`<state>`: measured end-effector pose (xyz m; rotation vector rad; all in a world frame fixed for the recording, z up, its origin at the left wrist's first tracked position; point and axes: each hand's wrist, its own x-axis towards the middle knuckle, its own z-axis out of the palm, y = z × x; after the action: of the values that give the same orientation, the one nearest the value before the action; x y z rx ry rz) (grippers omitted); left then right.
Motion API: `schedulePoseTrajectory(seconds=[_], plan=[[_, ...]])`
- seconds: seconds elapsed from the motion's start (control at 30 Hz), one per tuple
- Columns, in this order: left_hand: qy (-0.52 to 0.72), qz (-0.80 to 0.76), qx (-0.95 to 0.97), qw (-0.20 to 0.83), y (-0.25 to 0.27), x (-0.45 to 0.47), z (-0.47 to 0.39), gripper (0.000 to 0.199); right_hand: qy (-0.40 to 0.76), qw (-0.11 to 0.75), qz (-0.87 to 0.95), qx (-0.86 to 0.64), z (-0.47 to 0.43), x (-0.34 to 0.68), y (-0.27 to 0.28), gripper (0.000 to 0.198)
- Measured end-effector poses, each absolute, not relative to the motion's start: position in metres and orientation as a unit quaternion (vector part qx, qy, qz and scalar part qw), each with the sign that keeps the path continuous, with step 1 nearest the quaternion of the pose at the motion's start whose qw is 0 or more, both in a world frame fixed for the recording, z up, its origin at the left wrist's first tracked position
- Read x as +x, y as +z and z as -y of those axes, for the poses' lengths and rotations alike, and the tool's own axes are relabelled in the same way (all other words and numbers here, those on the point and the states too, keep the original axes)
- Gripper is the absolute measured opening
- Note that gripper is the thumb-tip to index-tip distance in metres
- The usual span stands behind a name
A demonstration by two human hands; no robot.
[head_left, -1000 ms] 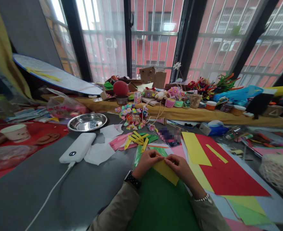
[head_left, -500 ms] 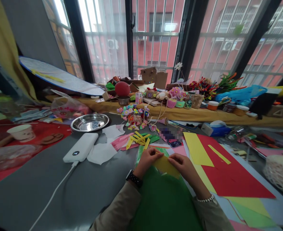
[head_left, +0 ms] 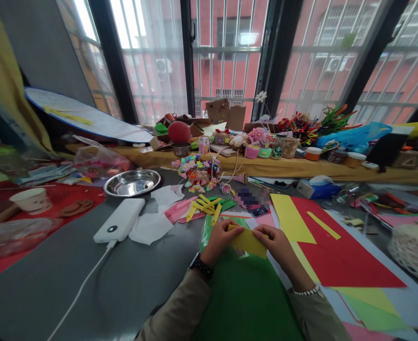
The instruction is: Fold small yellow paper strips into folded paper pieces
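Note:
A small piece of yellow paper is stretched between my two hands, over a dark green sheet. My left hand, with a black watch at the wrist, pinches its upper left edge. The upper right edge is pinched by my right hand, which has a beaded bracelet. Just beyond my hands, several folded yellow strips lie in a heap on pink and green paper. To the right, a larger yellow sheet and a thin yellow strip rest on red paper.
On the left are a white power bank with its cable, a steel dish, white scraps and a paper cup. Beaded flowers and a phone sit ahead. Crafts crowd the window ledge. Another person's hand shows at far left.
My hands have shifted slightly right with the yellow paper, and more of its upper edge shows between my fingers. The view has moved a little; other things lie as before.

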<state>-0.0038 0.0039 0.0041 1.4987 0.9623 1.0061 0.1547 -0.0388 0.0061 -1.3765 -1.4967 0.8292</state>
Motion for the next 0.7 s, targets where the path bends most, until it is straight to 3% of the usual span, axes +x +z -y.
schedulePoseTrajectory(seconds=[0.4,0.7], plan=[[0.464,-0.416,0.632,0.461,0.002,-0.003,-0.005,0.023,0.303,0.496,0.586,-0.565,0.037,0.163,0.004,0.026],[0.482,-0.390,0.761,0.189,0.002,-0.003,0.003,0.014,0.061,0.484,0.689,-0.536,0.043,0.151,0.003,0.016]])
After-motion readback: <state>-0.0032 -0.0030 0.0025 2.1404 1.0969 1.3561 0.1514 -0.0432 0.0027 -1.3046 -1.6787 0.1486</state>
